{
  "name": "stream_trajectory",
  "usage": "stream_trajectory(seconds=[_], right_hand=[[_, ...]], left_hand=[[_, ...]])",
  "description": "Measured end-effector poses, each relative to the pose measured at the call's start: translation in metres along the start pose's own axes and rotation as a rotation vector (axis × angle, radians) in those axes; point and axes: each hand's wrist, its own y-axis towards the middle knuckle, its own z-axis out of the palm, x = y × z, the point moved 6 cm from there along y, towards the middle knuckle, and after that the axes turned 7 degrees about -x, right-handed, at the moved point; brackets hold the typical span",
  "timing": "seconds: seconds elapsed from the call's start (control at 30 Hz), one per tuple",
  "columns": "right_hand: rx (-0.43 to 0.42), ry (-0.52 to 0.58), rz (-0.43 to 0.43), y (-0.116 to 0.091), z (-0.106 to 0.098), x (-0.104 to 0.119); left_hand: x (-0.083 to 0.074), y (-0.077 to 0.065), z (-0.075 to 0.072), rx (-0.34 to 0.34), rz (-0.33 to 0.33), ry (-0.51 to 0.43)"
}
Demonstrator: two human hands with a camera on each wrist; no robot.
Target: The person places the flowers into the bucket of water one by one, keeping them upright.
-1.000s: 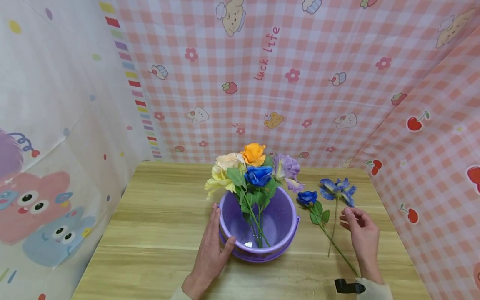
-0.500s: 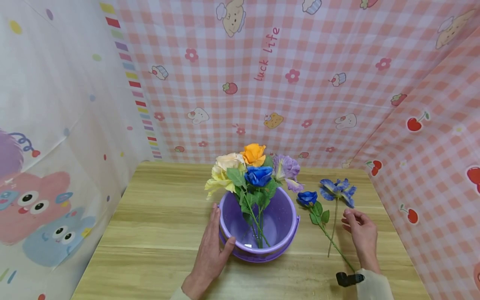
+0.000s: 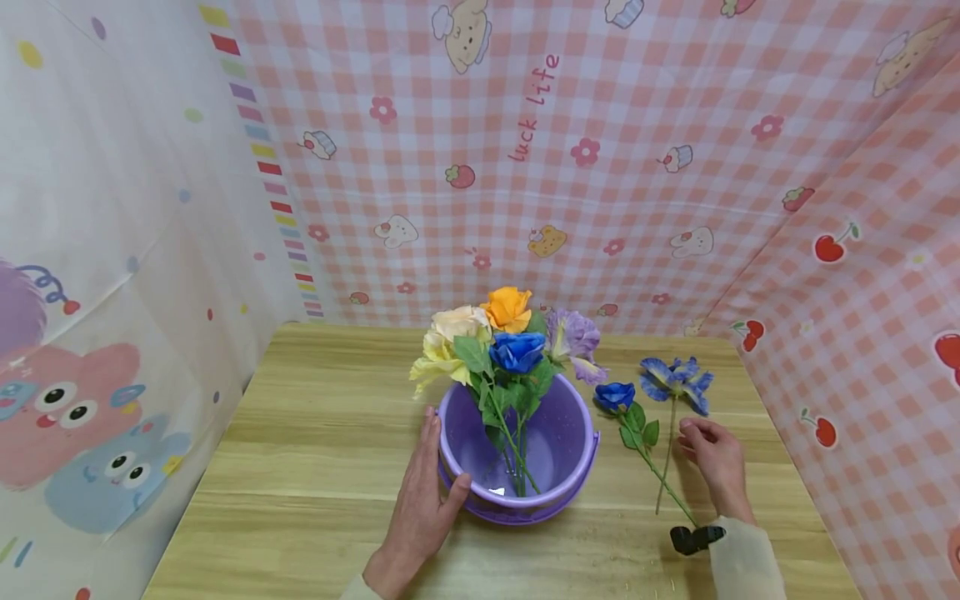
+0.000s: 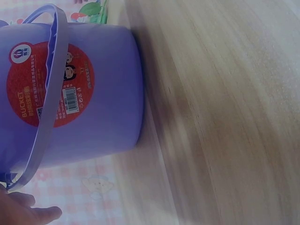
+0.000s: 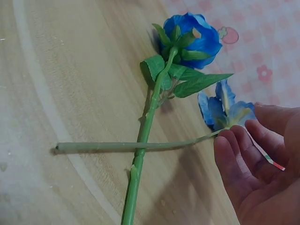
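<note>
My left hand [image 3: 420, 500] lies with straight fingers along the left side of a purple bucket [image 3: 573, 475], its thumb at the rim. In the left wrist view, fingertips show beside the bucket's [image 4: 103, 89] handle. Inside the bucket stand a blue rose [image 3: 517, 352], an orange rose [image 3: 507, 309], a cream rose [image 3: 459, 321], a yellow flower [image 3: 437, 358] and a purple iris [image 3: 573, 333]. My right hand [image 3: 716, 462] is beside the stem of a blue iris [image 3: 677, 382], fingers loosely bent, holding nothing. Another blue rose [image 3: 615, 397] lies left of it, its stem crossing the iris's [image 5: 225, 110].
Small droplets are on the wooden tabletop [image 3: 315, 467] near its front. Checked cloth [image 3: 525, 208] stands behind and on the right, with a white cartoon-printed sheet [image 3: 135, 292] on the left. A black device [image 3: 693, 540] sits at the right wrist.
My right hand has shifted slightly left, closer to the blue iris's stem, and its forearm has moved a little farther forward. The left hand, bucket and flowers have stayed put.
</note>
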Motion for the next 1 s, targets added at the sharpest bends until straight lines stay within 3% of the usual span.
stream_trajectory(seconds=[0.43, 0.63, 1.0], right_hand=[[0.091, -0.131, 0.023, 0.015, 0.008, -0.008], [0.131, -0.139, 0.042, 0.019, 0.011, -0.012], [0.119, -0.206, 0.067, 0.029, 0.013, -0.019]], left_hand=[[-0.001, -0.001, -0.001, 0.021, -0.025, 0.009], [-0.002, 0.000, -0.001, 0.030, -0.036, 0.009], [-0.002, 0.000, -0.001, 0.019, -0.027, 0.002]])
